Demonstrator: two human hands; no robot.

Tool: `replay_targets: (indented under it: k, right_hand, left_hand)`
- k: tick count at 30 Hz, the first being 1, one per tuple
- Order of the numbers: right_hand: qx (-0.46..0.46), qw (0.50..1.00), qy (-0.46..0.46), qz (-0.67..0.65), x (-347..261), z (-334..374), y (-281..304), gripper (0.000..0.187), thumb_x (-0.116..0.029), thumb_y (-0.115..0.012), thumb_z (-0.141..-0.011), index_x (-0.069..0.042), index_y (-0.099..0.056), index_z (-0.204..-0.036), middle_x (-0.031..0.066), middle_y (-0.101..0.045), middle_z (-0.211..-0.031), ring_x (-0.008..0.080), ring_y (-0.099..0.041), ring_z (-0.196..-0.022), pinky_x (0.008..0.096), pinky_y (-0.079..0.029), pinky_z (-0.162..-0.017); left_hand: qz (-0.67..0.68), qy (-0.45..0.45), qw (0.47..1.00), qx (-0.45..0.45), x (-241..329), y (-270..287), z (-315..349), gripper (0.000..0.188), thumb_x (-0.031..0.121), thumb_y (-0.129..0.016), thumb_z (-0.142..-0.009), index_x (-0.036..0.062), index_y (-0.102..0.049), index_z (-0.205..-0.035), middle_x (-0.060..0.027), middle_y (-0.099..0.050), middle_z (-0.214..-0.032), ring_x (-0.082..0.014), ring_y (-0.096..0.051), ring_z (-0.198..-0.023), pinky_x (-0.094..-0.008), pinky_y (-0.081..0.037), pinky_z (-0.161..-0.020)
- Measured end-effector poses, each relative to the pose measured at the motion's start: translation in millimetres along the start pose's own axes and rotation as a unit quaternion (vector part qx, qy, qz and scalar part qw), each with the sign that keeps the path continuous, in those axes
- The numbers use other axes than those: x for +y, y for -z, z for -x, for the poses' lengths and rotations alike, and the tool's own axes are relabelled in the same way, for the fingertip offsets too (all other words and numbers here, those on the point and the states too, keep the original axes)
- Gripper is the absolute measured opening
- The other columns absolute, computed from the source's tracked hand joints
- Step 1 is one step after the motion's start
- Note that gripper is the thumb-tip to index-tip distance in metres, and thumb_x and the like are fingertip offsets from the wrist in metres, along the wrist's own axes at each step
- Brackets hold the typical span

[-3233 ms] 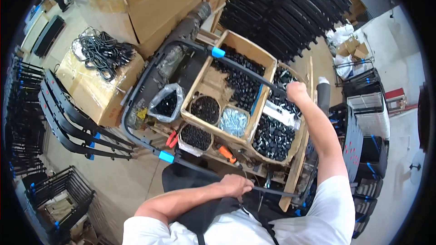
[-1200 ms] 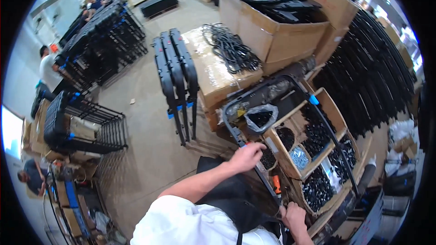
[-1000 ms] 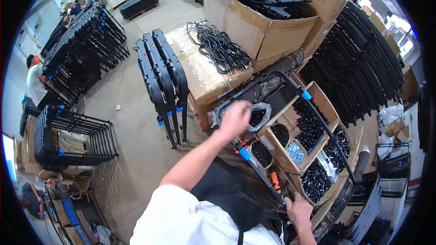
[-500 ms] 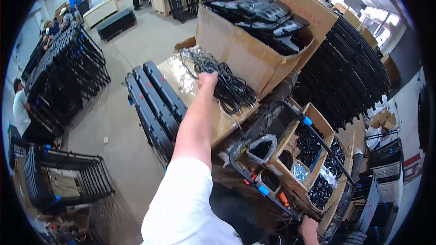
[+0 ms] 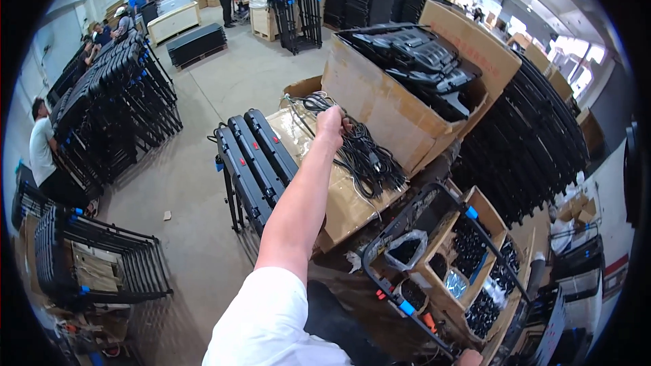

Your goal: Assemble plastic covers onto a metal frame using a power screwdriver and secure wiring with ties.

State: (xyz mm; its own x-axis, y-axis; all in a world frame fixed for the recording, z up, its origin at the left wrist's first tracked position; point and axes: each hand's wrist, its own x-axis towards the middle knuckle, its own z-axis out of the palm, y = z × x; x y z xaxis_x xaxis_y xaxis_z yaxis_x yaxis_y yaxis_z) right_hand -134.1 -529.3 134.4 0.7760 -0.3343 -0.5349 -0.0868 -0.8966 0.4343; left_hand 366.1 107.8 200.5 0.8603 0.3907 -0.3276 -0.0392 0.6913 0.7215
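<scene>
My left hand (image 5: 331, 124) reaches forward over a tangled heap of black power cords (image 5: 369, 159), its fingers closed on some of them. The cords lie on a tape-covered cardboard box (image 5: 349, 213), with plugs showing among the loops. At the lower edge, only part of my right hand (image 5: 469, 358) is in view, closed at the near end of a black tube frame (image 5: 498, 247) with blue clips. This frame slants over a divided wooden tray (image 5: 468, 288) of small black parts. Further detail of the right fingers is cut off.
Three black folded units (image 5: 254, 156) with red tabs stand left of the cord box. Behind it rises a large carton (image 5: 386, 95) of black plastic covers. Stacked black frames (image 5: 522, 129) stand right, more frames (image 5: 115, 95) left. An orange-handled tool (image 5: 429, 322) lies near the tray.
My view has tilted up, so the scene sits lower and further right. My left hand stays at the cords, its wrist turned. Less of my right hand shows at the lower edge.
</scene>
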Motion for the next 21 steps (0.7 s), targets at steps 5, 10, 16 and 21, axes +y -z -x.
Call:
replay_targets:
  k: [5,10,16,21]
  right_hand:
    - [-0.1,0.993,0.054,0.043,4,4,8,0.026,-0.021,-0.056,-0.105,-0.003,-0.075,-0.106,0.0198,-0.075,-0.108,0.0375,-0.071,-0.088,0.0497,-0.058,-0.073]
    - [-0.08,0.996,0.032,0.001,-20,14,29,0.025,-0.02,-0.058,-0.106,0.0,-0.072,-0.114,0.0206,-0.074,-0.106,0.0366,-0.071,-0.092,0.0477,-0.06,-0.077]
    - [-0.083,0.996,0.034,0.015,-7,-5,-1,0.032,-0.025,-0.052,-0.11,-0.003,-0.073,-0.119,0.0191,-0.075,-0.111,0.0345,-0.071,-0.097,0.0471,-0.059,-0.078]
    - [-0.007,0.997,0.078,0.012,-10,4,0,0.034,-0.023,-0.049,-0.111,-0.002,-0.073,-0.121,0.0201,-0.074,-0.116,0.0362,-0.07,-0.096,0.0495,-0.059,-0.08]
  left_hand:
    - [-0.005,-0.191,0.981,-0.007,55,-17,56,0.018,0.007,-0.057,-0.079,0.003,-0.055,-0.096,-0.0042,-0.052,-0.07,-0.0172,-0.048,-0.054,-0.0335,-0.04,-0.05]
    - [-0.066,-0.292,0.94,-0.164,88,-37,153,0.024,0.005,-0.052,-0.088,0.0046,-0.054,-0.112,0.0002,-0.052,-0.087,-0.0104,-0.049,-0.07,-0.0307,-0.043,-0.06]
    - [-0.08,-0.243,0.947,-0.193,64,-42,183,0.023,0.026,-0.058,-0.104,0.0037,-0.056,-0.11,-0.0006,-0.058,-0.079,-0.0107,-0.057,-0.065,-0.0302,-0.048,-0.058]
    - [-0.203,-0.181,0.928,-0.255,8,-26,240,0.028,0.032,-0.057,-0.106,0.0039,-0.057,-0.108,-0.0062,-0.064,-0.081,-0.0167,-0.065,-0.07,-0.0368,-0.052,-0.064]
